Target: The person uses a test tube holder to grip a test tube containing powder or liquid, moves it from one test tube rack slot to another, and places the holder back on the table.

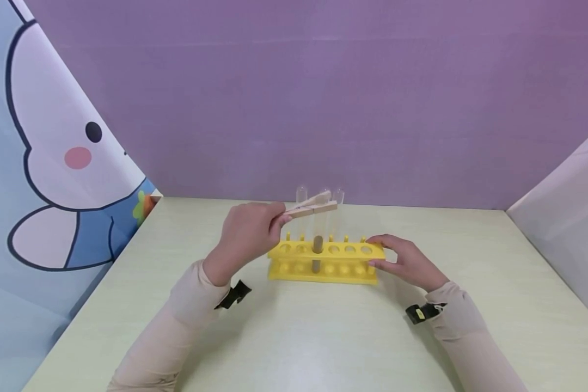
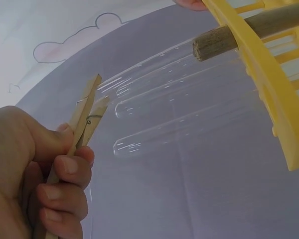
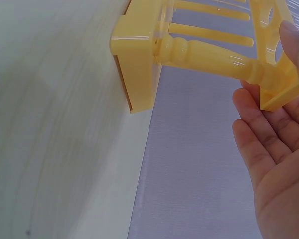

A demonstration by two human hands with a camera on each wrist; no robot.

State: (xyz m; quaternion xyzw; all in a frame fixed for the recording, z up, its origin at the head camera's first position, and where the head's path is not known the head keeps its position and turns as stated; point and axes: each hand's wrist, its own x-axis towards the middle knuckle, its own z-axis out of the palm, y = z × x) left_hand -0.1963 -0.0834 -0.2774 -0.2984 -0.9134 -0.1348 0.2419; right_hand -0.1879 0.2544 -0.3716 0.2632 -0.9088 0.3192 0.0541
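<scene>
My left hand [image 1: 250, 231] grips a wooden test tube clamp [image 2: 82, 119] by its handles. The clamp's jaws lie at the top of a clear test tube [image 2: 149, 62]; whether they press on the glass I cannot tell. Brown material [image 1: 318, 244] fills the lower part of that tube, which stands upright in a hole of a yellow test tube rack [image 1: 343, 257]. At the rack's right end, my right hand [image 1: 408, 262] holds the upper shelf between thumb and fingers. Behind, several empty test tubes [image 1: 301, 195] stand upside down, rounded ends up, over the rack's pegs.
The rack stands on a pale wood-grain table [image 1: 313, 337]. A purple cloth backdrop [image 1: 323, 98] rises behind the table's far edge. A cartoon-printed cloth [image 1: 54, 163] hangs at the left, and a whitish cloth [image 1: 568, 218] at the right.
</scene>
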